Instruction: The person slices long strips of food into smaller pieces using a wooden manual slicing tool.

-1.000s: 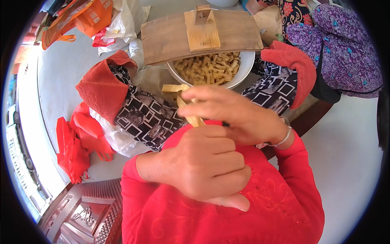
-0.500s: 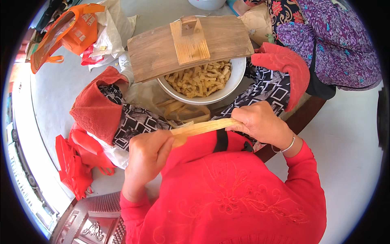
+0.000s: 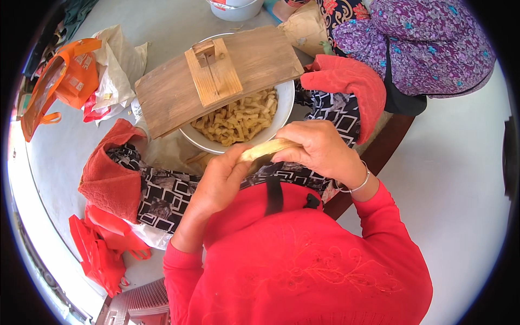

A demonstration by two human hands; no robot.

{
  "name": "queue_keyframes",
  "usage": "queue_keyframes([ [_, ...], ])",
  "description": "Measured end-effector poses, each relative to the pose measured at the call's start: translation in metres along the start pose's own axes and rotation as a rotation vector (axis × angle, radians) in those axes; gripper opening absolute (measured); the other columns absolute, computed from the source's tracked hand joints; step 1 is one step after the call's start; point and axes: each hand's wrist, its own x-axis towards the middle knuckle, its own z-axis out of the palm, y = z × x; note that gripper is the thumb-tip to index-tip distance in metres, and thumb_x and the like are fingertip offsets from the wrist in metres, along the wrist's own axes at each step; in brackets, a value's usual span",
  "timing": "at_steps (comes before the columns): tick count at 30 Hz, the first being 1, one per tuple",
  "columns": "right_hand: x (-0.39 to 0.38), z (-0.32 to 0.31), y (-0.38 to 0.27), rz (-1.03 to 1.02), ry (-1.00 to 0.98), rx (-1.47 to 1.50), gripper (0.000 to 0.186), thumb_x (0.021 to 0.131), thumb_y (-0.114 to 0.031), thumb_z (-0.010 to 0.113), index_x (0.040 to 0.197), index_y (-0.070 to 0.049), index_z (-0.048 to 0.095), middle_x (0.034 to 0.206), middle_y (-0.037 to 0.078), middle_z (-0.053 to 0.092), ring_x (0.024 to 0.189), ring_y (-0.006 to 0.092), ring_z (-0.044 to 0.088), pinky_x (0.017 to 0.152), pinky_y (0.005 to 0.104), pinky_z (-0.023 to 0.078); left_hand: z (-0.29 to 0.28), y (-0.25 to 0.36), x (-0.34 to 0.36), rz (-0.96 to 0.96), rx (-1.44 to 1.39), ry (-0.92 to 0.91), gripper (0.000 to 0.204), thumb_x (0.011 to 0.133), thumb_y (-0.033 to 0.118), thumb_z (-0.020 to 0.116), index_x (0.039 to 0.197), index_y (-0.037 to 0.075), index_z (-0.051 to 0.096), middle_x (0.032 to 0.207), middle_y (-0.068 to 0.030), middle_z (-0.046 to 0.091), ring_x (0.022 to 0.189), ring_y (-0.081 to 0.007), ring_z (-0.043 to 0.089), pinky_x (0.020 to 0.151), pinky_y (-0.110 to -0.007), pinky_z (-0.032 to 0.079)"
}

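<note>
Just on my side of the pale basin (image 3: 287, 103), I am gripping a yellowish strip (image 3: 266, 149) near both ends, my left hand (image 3: 219, 181) pinching its left end between thumb and fingers and my right hand (image 3: 325, 149) closing on its right end. The yellowish strip is bridging the space between my hands, arching slightly, while short yellow-brown pieces (image 3: 238, 120) are lying heaped in the basin beyond, partly hidden by a wooden board (image 3: 252, 62).
</note>
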Motion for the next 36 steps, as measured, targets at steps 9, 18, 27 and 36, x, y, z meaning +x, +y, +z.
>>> queue_keyframes([
  [9,-0.001,0.044,0.041,0.376,0.084,0.243,0.020,0.093,-0.013,0.060,0.079,0.001,0.062,0.061,0.003,0.054,0.058,0.0065,0.047,0.054,0.0247,0.042,-0.020,0.022,0.007,0.103,0.210,0.122,0.020,0.091,0.015,0.061,0.099,-0.004,0.063,0.073,-0.0086,0.059,0.071,-0.0083,0.051,0.066,-0.030,0.046],
  [18,0.040,0.062,0.008,0.256,0.134,1.108,0.022,0.095,-0.006,0.056,0.114,-0.003,0.066,0.070,0.000,0.060,0.058,0.0071,0.054,0.052,0.0213,0.043,-0.003,-0.019,0.046,0.058,-0.637,0.066,0.023,0.095,0.013,0.047,0.111,0.002,0.059,0.065,0.0050,0.045,0.054,-0.0033,0.036,0.046,-0.019,0.027],
  [27,0.059,0.077,0.024,0.149,0.535,0.256,0.019,0.091,-0.011,0.061,0.108,-0.008,0.068,0.089,0.011,0.070,0.078,0.0246,0.070,0.064,0.0299,0.054,0.006,-0.019,0.066,0.052,-0.710,0.085,0.025,0.094,0.009,0.051,0.119,0.005,0.054,0.072,0.0045,0.046,0.057,-0.0023,0.034,0.048,-0.018,0.027],
  [36,0.033,0.092,0.056,0.363,0.127,0.596,0.028,0.095,-0.027,0.058,0.089,-0.003,0.070,0.078,0.007,0.066,0.070,0.0145,0.062,0.062,0.0285,0.047,0.004,-0.024,0.047,0.426,0.599,0.459,0.020,0.085,0.004,0.062,0.105,0.001,0.062,0.089,-0.0129,0.064,0.079,-0.0318,0.063,0.067,-0.036,0.051],
])
